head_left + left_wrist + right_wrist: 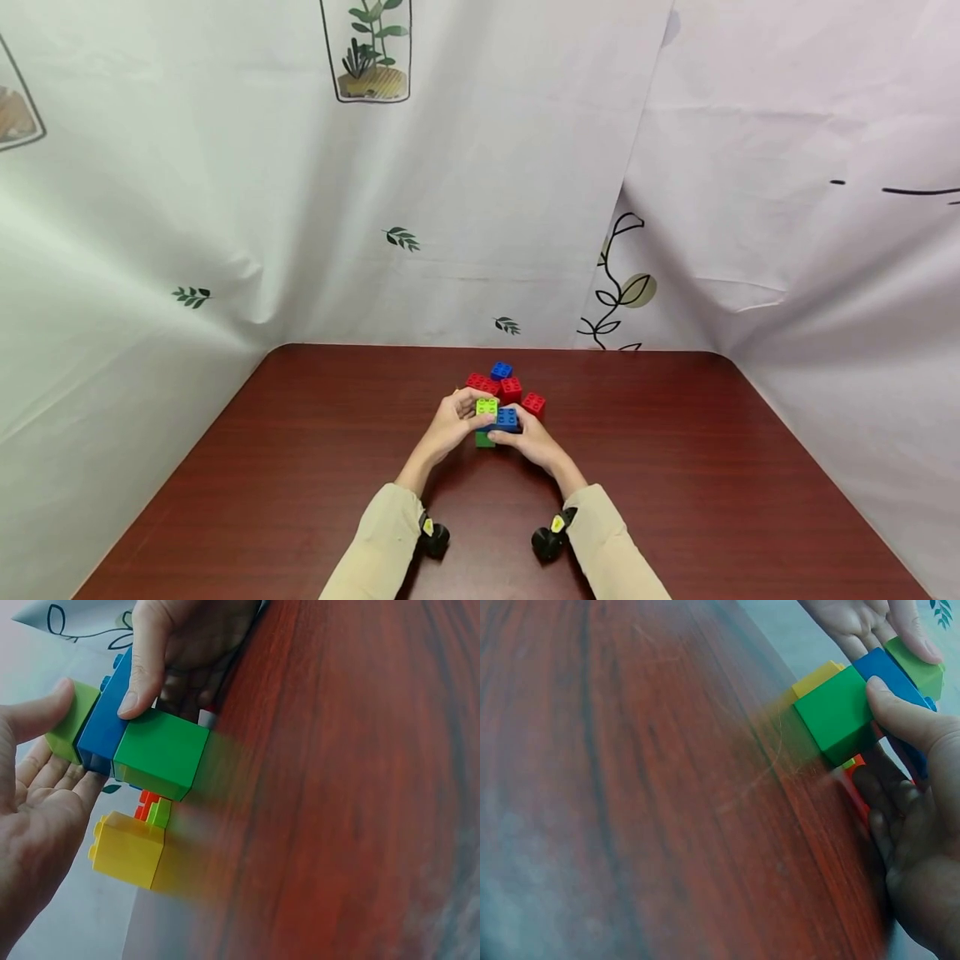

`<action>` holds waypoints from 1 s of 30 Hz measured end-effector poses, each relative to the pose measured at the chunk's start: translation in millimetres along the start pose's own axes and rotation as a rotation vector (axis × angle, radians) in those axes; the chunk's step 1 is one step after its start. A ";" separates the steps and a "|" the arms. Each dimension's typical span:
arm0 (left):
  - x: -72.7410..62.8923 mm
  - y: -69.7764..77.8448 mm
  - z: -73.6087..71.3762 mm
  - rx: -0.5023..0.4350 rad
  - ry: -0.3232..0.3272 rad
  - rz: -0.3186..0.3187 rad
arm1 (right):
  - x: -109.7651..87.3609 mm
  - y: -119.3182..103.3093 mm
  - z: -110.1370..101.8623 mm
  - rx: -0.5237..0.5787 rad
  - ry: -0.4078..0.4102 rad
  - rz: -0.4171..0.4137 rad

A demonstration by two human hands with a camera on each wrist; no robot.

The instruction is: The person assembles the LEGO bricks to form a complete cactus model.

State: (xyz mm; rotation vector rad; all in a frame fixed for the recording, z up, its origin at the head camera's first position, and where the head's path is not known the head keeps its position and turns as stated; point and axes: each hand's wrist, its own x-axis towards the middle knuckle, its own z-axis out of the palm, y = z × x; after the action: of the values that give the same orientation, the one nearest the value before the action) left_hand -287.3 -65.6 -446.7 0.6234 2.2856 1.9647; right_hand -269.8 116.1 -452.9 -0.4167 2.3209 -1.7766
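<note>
My left hand (447,425) pinches a lime-green toy building brick (487,407) between thumb and fingers. That brick sits on one end of a longer blue brick (507,419), whose other end sticks out to the right. Thumb and fingers of my right hand (536,439) grip the blue brick there. Under the blue brick is a darker green brick (161,754), low over the tabletop, so the three form a small stack. Both wrist views show the two thumbs on the near side of the stack.
Just behind the hands are several red bricks (511,389) and another blue brick (501,370). A yellow brick (127,851) stands beyond the stack in the left wrist view, with a lime-green piece (159,813) near it. The brown table (300,467) meets a printed cloth (480,208) at its back edge.
</note>
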 end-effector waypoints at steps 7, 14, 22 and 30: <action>1.5 -1.4 -2.0 -0.032 -0.015 0.006 | 7.0 14.5 -0.7 -0.015 0.008 0.006; 2.0 -2.5 -2.5 -0.060 -0.008 -0.018 | -0.8 -4.0 -0.2 0.008 -0.003 0.001; 2.8 -3.2 -2.7 -0.081 -0.003 -0.053 | -11.3 -22.4 1.6 0.005 -0.003 0.017; -0.2 8.9 -3.5 -0.127 -0.001 -0.077 | -7.6 -18.8 0.2 0.008 -0.007 0.018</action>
State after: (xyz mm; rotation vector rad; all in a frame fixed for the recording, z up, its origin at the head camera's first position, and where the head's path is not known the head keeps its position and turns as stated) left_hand -285.8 -68.0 -437.5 0.5161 2.1295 2.0527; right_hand -260.6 113.9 -435.0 -0.3993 2.3047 -1.7730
